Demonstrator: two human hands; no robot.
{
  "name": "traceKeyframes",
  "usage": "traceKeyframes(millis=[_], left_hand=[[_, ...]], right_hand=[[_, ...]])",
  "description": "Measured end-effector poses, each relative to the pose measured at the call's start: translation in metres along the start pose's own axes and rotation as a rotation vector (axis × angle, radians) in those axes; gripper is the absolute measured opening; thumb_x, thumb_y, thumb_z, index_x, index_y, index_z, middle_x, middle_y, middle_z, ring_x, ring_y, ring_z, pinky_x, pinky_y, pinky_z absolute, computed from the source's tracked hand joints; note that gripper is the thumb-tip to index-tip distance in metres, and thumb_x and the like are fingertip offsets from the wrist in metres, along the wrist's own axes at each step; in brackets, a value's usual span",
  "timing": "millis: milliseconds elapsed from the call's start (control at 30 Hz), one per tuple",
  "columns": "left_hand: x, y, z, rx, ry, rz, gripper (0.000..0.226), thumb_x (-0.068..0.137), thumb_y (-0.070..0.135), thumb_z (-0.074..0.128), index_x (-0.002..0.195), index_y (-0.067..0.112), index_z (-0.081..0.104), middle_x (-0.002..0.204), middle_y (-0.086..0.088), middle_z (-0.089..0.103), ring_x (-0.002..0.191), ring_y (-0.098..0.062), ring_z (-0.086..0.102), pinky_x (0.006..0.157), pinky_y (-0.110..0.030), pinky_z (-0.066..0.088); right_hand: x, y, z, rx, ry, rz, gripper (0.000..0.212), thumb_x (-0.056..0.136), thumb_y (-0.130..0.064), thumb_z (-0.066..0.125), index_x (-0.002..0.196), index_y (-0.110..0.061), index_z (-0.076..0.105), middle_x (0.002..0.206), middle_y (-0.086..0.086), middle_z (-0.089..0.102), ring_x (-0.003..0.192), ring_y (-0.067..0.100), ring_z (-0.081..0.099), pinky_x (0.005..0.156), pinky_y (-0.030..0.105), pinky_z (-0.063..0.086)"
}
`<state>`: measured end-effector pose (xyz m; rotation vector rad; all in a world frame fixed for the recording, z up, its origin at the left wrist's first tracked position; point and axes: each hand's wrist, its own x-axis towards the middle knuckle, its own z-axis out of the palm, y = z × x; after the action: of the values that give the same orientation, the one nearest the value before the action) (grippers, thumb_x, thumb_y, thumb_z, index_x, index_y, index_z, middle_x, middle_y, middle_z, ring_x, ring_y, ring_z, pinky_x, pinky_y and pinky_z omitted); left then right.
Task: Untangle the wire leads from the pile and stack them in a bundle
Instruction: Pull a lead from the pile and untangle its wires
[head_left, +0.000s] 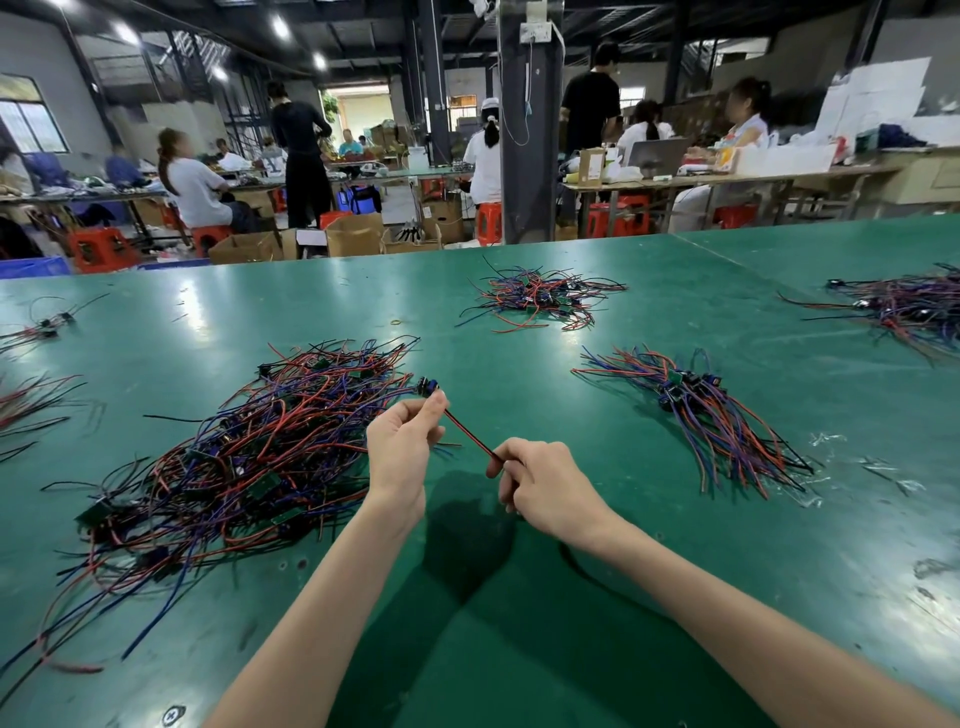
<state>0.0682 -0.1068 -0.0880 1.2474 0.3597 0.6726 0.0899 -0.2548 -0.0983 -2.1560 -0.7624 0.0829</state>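
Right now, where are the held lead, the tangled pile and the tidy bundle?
held wire lead (470, 435): head view, its taut red-black middle.
tangled pile (260, 441): head view, heap's middle.
stacked bundle (696, 410): head view, its middle.

A tangled pile (249, 457) of red, blue and black wire leads lies on the left of the green table (519, 364), with small green boards and dark plugs mixed through it and loose ends straggling outward. A single lead (470, 436), a red and black pair, is stretched taut on a slant above the table, pinched between the left hand (400, 452) and the right hand (540, 483), its dark round plug at the upper end. To the right lies the bundle (696, 410), with leads roughly side by side, plugs gathered together and ends fanned.
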Motion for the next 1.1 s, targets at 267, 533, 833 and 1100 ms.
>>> traceKeyframes(millis=[267,533,833,1100], left_hand=[[0.006,0.003,-0.005,-0.023,0.047,-0.002,0.019,0.087,0.013,0.067,0.068,0.013,0.061,0.057,0.009,0.053,0.056,-0.007,0.044,0.072,-0.024,0.043],[0.012,0.007,-0.010,-0.071,0.078,-0.012,0.020,0.087,0.012,0.067,0.067,0.013,0.063,0.052,0.012,0.055,0.056,-0.007,0.045,0.068,-0.023,0.046],[0.010,0.013,-0.010,-0.073,0.088,0.002,0.019,0.088,0.011,0.066,0.069,0.012,0.063,0.065,0.005,0.058,0.058,-0.007,0.045,0.066,-0.020,0.046],[0.015,0.012,-0.012,-0.087,0.106,-0.009,0.017,0.087,0.012,0.066,0.070,0.012,0.063,0.055,0.011,0.059,0.051,-0.002,0.045,0.061,-0.018,0.046]], right_hand=[[-0.005,-0.004,0.002,-0.004,-0.069,-0.069,0.022,0.094,-0.002,0.035,0.099,-0.009,0.056,0.076,0.018,0.066,0.059,0.021,0.050,0.059,0.029,0.043],[-0.006,-0.005,0.005,0.017,-0.095,-0.163,0.034,0.093,0.007,0.034,0.118,-0.006,0.052,0.061,-0.007,0.045,0.054,0.003,0.039,0.060,0.020,0.034],[-0.008,-0.005,0.003,0.027,-0.159,-0.151,0.030,0.096,0.001,0.034,0.119,-0.007,0.052,0.070,0.003,0.052,0.047,0.000,0.041,0.052,0.014,0.032],[-0.012,-0.010,0.001,0.078,-0.074,-0.241,0.040,0.091,0.002,0.035,0.125,-0.020,0.038,0.061,0.004,0.039,0.049,0.010,0.032,0.054,0.022,0.028]])
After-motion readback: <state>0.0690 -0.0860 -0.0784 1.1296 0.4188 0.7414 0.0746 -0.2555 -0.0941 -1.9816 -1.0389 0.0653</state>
